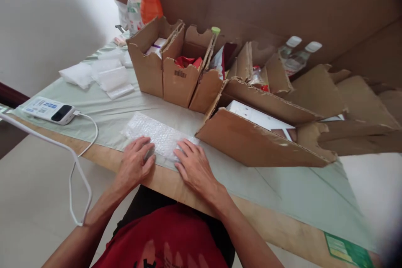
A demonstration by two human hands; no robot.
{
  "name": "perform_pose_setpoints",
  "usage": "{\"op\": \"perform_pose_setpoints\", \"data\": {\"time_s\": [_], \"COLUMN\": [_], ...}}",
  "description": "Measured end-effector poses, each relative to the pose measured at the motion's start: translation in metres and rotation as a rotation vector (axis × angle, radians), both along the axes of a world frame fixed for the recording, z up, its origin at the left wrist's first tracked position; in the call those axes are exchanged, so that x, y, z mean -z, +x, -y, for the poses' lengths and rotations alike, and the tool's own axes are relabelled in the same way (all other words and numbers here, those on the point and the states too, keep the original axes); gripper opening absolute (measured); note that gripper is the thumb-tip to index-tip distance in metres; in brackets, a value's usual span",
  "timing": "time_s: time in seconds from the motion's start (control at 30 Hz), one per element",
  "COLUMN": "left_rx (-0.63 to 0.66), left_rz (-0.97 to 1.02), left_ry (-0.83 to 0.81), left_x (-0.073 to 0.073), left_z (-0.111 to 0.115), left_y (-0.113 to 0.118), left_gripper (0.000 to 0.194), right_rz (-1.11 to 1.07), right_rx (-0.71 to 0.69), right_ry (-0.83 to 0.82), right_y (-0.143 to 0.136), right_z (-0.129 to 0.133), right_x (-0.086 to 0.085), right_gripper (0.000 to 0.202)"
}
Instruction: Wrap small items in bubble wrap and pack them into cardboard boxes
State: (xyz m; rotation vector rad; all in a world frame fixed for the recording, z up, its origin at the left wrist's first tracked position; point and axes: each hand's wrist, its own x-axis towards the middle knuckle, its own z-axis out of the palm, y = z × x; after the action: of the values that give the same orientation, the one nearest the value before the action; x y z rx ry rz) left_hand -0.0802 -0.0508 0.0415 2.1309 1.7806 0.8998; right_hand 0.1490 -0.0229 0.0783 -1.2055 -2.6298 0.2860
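Bubble wrap [161, 136] lies as a long strip on the pale green cloth [232, 176], in front of you, its far left corner angled away, its right end close to the near cardboard box [260, 140]; can't tell if the two touch. Your left hand [135, 161] rests on the strip's near edge, fingers loosely together, thumb apart; your right hand [196, 167] lies over the right end, fingers spread, thumb off to the left. No pinch visible on either side. Step in hand looks like smoothing or squaring the strip. Suggest light, even pressure from the flat fingertips, working outward so no cell bursts and the plies stay aligned. Mind the right end: little room beside the box. The white cable [96, 127] runs well left of the strip; keep your left sleeve-side forearm clear of it.
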Motion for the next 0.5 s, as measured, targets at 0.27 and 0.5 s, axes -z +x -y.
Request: {"op": "perform_pose_setpoints", "data": {"time_s": [0.27, 0.5], "left_rx": [0.037, -0.001], "left_rz": [-0.198, -0.178], "left_ry": [0.063, 0.071], "left_x": [0.001, -0.013], "left_z": [-0.001, -0.011], "left_y": [-0.007, -0.015], "left_gripper": [0.03, 0.035], "right_rz": [-0.336, -0.605], "right_rx": [0.474, 0.801], "right_ry": [0.204, -0.161], "right_y": [0.1, 0.106], "right_z": [0.078, 0.069], "right_x": [0.014, 0.007], "right_gripper": [0.016, 0.044]}}
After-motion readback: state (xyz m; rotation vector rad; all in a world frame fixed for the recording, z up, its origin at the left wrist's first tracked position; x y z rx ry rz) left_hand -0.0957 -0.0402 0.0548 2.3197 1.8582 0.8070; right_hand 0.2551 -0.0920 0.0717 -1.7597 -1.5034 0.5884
